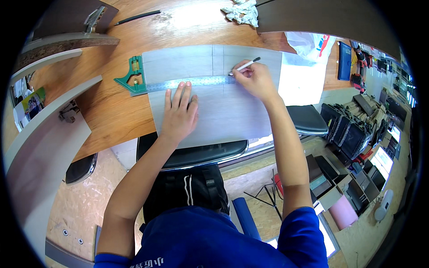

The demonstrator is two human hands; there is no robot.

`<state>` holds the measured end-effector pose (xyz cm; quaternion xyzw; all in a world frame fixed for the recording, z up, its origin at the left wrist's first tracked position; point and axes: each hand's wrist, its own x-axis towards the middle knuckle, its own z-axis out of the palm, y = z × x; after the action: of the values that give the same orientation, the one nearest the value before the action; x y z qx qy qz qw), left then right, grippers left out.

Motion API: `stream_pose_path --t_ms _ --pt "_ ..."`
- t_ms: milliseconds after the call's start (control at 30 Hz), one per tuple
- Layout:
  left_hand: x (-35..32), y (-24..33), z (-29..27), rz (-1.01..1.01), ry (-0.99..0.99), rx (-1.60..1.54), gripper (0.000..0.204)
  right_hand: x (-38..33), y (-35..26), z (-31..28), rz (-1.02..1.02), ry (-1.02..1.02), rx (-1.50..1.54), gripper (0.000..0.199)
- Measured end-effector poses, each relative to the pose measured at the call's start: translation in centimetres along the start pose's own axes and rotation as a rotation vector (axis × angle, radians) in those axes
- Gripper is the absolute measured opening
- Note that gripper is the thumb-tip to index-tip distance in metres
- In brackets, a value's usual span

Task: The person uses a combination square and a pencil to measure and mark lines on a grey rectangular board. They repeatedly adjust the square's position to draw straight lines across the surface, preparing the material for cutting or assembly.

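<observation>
A light grey board (214, 116) lies across the front of the wooden table, with thin pencil lines near its far middle. Across it lies the steel blade (205, 82) of a combination square, its green head (136, 77) against the board's left edge. My left hand (181, 111) is laid on the board with its fingers stretched out, fingertips on the blade. My right hand (254, 80) grips a white pencil (246, 66) with a dark end. The pencil's tip is at the board near the blade's right end, partly hidden by my fingers.
A black pen (137, 17) and crumpled white tissue (241, 12) lie at the table's far side. White sheet and plastic bag (310, 44) are right of the board. Upright panels (53, 116) stand at left. Black stools (210, 153) sit under the front edge.
</observation>
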<state>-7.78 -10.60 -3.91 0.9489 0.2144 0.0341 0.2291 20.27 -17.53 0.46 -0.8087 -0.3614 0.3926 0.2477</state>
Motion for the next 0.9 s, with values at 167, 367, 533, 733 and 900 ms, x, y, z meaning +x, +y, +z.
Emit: stream_pose_path --t_ms 167,367,533,733,900 --pt "0.1 0.0 0.1 -0.009 -0.01 -0.001 0.038 0.9 -0.9 2.5 -0.11 -0.005 0.088 0.019" --pt "0.2 0.2 -0.3 -0.004 -0.011 0.064 0.03 0.0 0.9 0.2 -0.049 0.033 0.062 0.015" --pt "0.0 0.0 0.0 -0.005 0.002 0.061 0.03 -0.2 1.1 -0.6 -0.043 0.055 0.014 0.016" --pt "0.1 0.2 0.0 -0.006 -0.013 0.015 0.036 0.7 -0.4 2.4 -0.13 0.029 0.082 0.016" --pt "0.1 0.1 0.2 -0.004 0.002 0.006 0.038 1.3 -1.9 3.4 -0.124 -0.024 0.051 0.018"
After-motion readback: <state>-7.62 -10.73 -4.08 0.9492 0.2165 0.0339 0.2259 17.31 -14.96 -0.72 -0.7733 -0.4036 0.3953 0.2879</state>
